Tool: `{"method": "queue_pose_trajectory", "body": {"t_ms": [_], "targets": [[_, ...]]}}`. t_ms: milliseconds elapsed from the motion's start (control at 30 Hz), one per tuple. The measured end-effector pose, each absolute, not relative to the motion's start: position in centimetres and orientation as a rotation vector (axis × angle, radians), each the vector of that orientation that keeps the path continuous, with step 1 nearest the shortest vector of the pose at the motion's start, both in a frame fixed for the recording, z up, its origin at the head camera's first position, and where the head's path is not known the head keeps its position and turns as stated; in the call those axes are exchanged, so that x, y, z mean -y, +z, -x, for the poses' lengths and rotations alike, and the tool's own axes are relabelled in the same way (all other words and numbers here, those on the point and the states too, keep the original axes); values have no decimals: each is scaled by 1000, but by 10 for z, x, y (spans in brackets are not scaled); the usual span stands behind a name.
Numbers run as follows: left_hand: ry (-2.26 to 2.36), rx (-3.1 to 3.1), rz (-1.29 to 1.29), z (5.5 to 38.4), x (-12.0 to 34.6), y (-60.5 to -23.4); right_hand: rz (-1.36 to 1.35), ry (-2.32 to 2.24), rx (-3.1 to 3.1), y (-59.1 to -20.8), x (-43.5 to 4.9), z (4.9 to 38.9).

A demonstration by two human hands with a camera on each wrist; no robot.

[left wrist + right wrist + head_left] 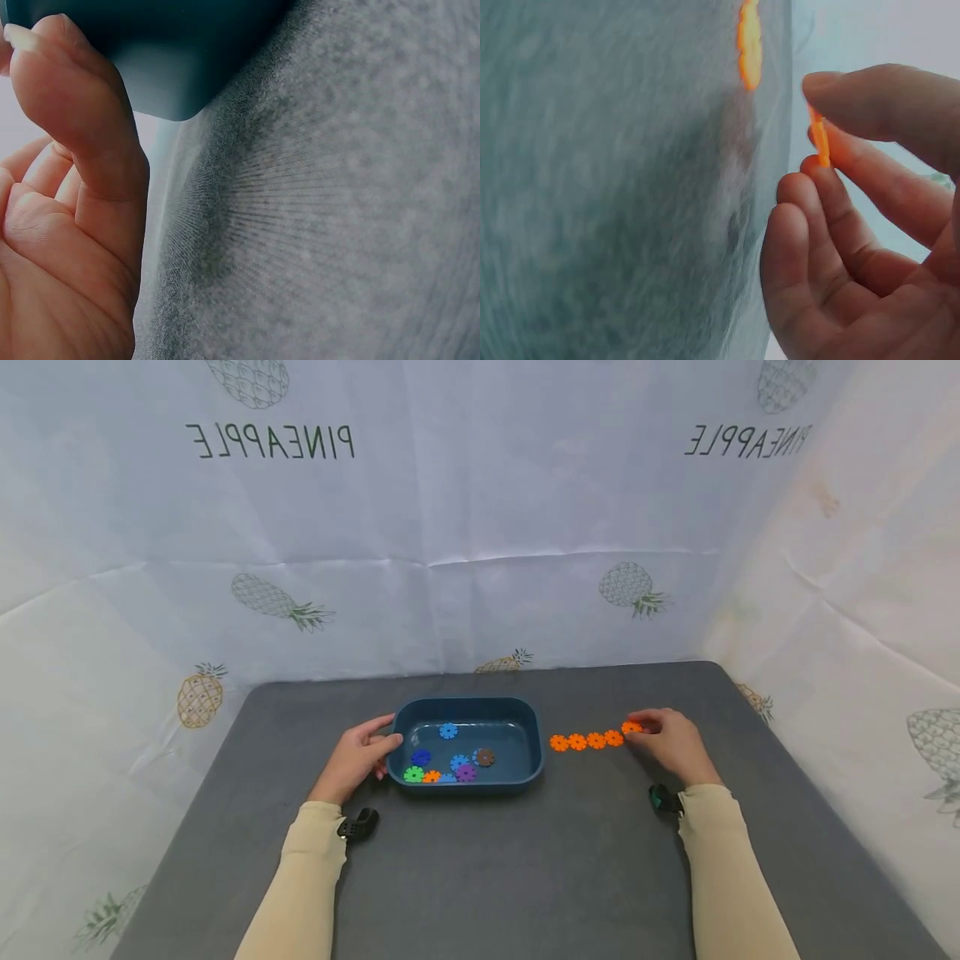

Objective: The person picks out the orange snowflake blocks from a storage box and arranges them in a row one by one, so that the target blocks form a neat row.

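My left hand (355,758) grips the left end of a dark blue tray (534,752), its thumb over the rim and some fingers behind the wall. In the left wrist view the thumb lies against the tray's corner (169,82). My right hand (675,743) pinches an orange notched disc (631,727) between thumb and fingers. The right wrist view shows this disc (820,139) edge-on, raised off the table. Left of it, several orange notched discs (596,741) lie in a row on the table.
Inside the tray lie several notched discs: blue, a green one (413,774), an orange one, a purple one (466,772) and a brown one (486,757). A dark grey cloth (510,868) covers the table. White pineapple-printed curtain (450,510) hangs behind and along the sides.
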State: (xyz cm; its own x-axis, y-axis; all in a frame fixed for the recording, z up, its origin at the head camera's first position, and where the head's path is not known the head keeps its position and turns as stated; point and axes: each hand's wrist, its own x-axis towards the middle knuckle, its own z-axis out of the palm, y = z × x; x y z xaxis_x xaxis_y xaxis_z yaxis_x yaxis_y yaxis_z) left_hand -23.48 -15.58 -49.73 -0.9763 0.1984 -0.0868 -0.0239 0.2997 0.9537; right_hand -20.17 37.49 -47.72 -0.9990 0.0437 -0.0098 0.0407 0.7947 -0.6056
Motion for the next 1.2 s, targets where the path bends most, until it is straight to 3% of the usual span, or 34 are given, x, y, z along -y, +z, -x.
{"method": "queue_pose_trajectory", "body": {"t_ms": [1200], "targets": [[1719,-2397,-155,236,157,-497,95,959,3032,-484,-374,206]]}}
